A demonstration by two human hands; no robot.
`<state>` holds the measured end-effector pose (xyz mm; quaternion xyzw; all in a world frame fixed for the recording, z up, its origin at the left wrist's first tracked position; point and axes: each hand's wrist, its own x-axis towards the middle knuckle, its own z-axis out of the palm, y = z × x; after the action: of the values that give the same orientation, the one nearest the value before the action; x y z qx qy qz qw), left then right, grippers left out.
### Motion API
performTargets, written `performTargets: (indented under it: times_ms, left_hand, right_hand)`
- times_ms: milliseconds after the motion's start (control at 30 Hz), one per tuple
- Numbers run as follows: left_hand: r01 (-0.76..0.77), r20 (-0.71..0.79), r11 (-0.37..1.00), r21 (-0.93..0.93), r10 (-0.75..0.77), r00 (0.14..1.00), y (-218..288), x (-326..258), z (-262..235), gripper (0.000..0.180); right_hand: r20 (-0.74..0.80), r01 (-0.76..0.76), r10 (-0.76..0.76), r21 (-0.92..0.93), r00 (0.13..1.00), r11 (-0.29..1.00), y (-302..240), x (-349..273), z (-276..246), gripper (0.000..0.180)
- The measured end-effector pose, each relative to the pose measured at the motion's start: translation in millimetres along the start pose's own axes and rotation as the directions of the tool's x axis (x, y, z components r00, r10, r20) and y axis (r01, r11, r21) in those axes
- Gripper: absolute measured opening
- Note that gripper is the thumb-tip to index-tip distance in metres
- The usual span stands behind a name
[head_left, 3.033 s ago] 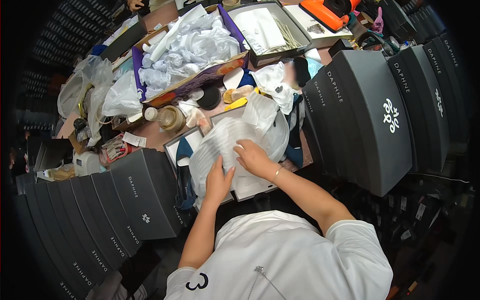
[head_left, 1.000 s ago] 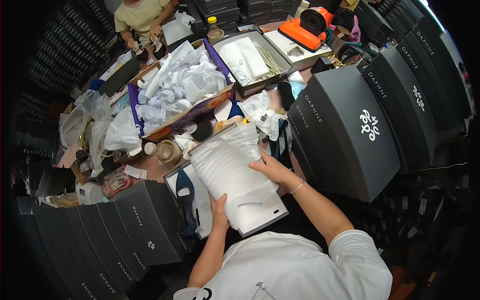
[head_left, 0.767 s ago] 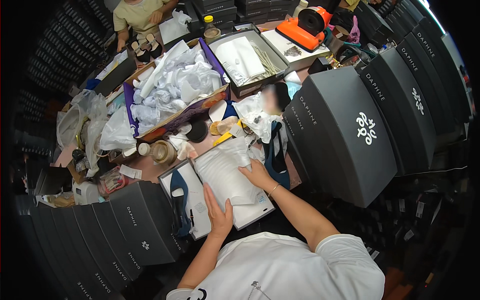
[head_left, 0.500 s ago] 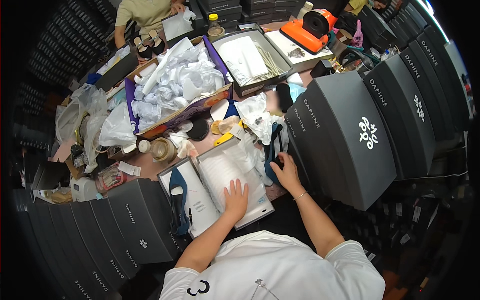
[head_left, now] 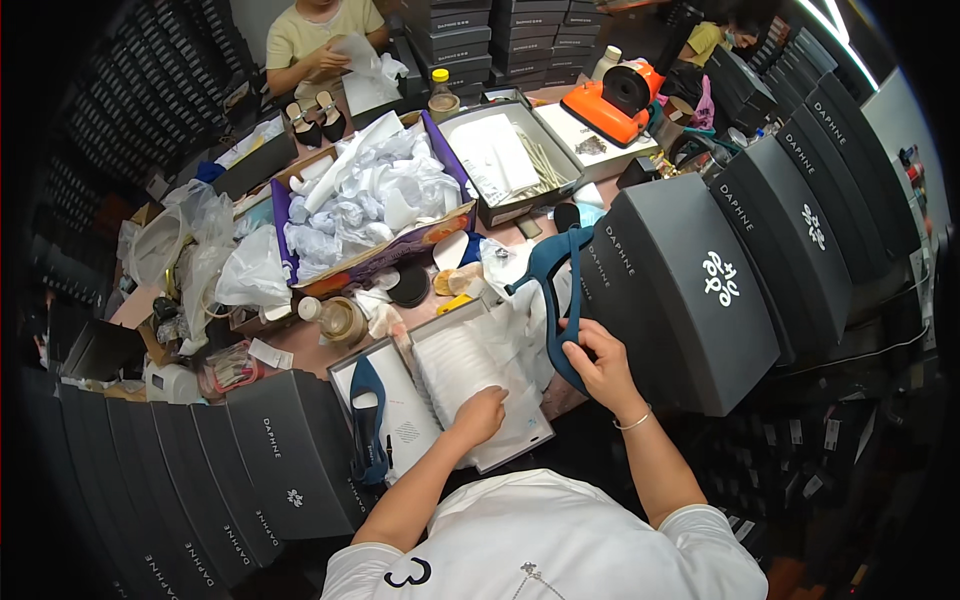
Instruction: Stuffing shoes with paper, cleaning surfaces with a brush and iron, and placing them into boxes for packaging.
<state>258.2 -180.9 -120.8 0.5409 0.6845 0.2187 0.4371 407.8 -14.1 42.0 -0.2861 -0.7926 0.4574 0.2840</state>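
Observation:
My right hand [head_left: 600, 370] grips a dark blue strappy shoe [head_left: 556, 315] and holds it raised beside the stacked boxes. Closed fingers of my left hand [head_left: 480, 416] pinch the white wrapping sheet [head_left: 452, 356], which lies in an open grey shoe box [head_left: 527, 447]; the fingertips are partly hidden. To the left of that sheet, a matching blue shoe [head_left: 369, 415] lies along the white box lid [head_left: 408, 400]. Crumpled thin white paper [head_left: 525, 335] spills over the box's right side.
Dark shoe boxes stand close on my right [head_left: 690, 300] and left [head_left: 295, 460]. Ahead is a purple-edged carton [head_left: 375, 245] of crumpled paper, then a grey tray [head_left: 572, 165] with sticks and an orange machine [head_left: 612, 105]. A jar [head_left: 345, 320] stands left. Across the table, another person [head_left: 325, 50] handles white paper.
My right hand has lifted the blue shoe up from beside the box. My left hand has gone from lying spread on the wrapping to closed fingers at it.

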Motion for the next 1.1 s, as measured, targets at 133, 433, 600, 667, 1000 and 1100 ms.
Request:
performTargets:
  times_ms: [133,433,600,667,1000,1100]
  left_hand:
    - [-0.377,-0.593,0.667,-0.643,-0.123,0.795,41,-36,-95,0.046]
    - [-0.593,-0.608,0.152,-0.790,-0.075,0.790,63,-112,-117,0.039]
    - [-0.291,-0.620,0.894,-0.342,0.018,0.784,92,-67,-37,0.021]
    - [-0.316,-0.416,0.949,-0.015,0.281,0.865,52,-37,13,0.027]
    - [-0.287,-0.166,0.958,0.009,0.285,0.944,33,-45,25,0.039]
    - [-0.198,-0.082,0.979,-0.049,0.194,0.978,65,-43,11,0.037]
  right_hand:
    - [0.278,0.066,-0.095,0.110,0.956,0.992,-33,-11,-7,0.010]
    - [0.514,0.300,-0.296,0.078,0.805,0.951,4,7,63,0.018]
    - [0.080,-0.014,0.016,-0.028,0.997,1.000,66,100,81,0.042]
    - [0.055,0.133,-0.123,-0.270,0.991,0.953,102,139,89,0.052]
    - [0.117,0.219,-0.207,-0.096,0.971,0.971,101,143,106,0.018]
    - [0.421,0.126,-0.132,0.042,0.897,0.991,50,110,102,0.020]
